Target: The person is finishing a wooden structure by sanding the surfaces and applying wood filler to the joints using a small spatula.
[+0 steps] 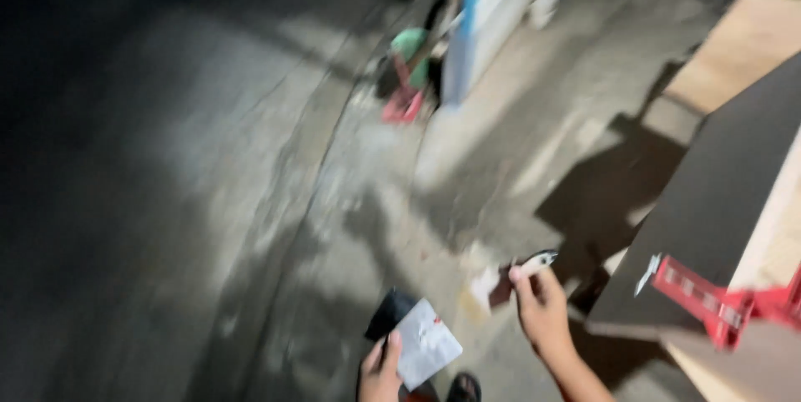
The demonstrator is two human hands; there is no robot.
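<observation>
In the head view, the picture is blurred and the concrete floor (250, 160) is dark on its left side. The left hand (381, 373) holds a small grey packet (425, 342) by its lower corner, thumb on top, low over the floor near the bottom edge. The right hand (542, 306) is closed around a small tool with a pale tip (536, 263); what kind of tool, I cannot tell. The packet is held only at one corner, so it could slip and fall to the floor. A dark board (717, 202) with a red clamp (709, 298) stands close on the right; the right hand could knock against its corner. A sandal (464, 387) is just below the hands, so a dropped tool might hit the foot.
</observation>
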